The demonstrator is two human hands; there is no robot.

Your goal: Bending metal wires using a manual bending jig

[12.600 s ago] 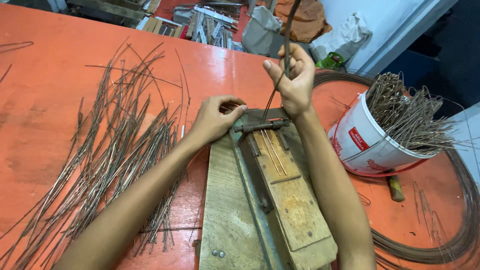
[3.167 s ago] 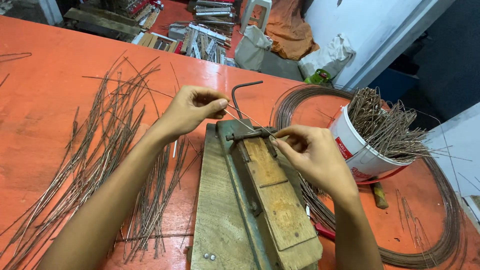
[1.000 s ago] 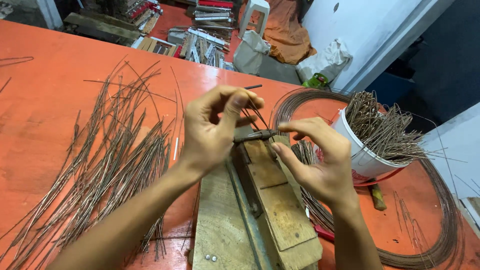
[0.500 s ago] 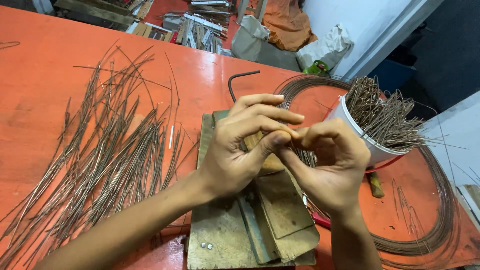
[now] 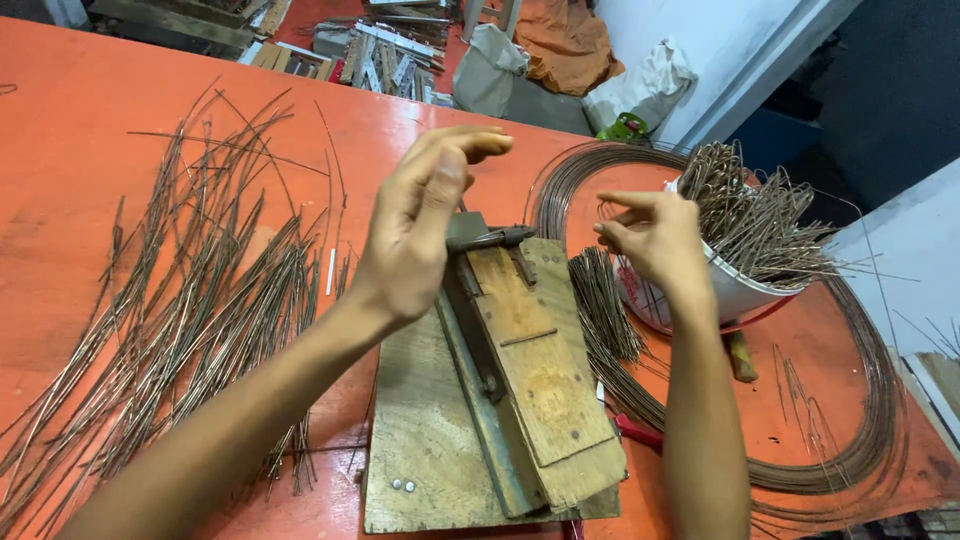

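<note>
Orange counter [image 5: 90, 180] carries a wooden bending jig [image 5: 500, 390] below both hands; left hand [image 5: 420, 225] fingers loosely curled, right hand [image 5: 650, 235] fingers half open, both empty; straight wires [image 5: 180, 320] lie leftward, white bucket [image 5: 735, 290] just right

Wooden jig [image 5: 520, 370] lies between wire rods [image 5: 190, 310] and bucket [image 5: 725, 290].

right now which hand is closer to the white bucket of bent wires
Right. The right hand hovers just beside the bucket, by its near-left rim. The left hand is farther off, raised above the wooden jig.
</note>
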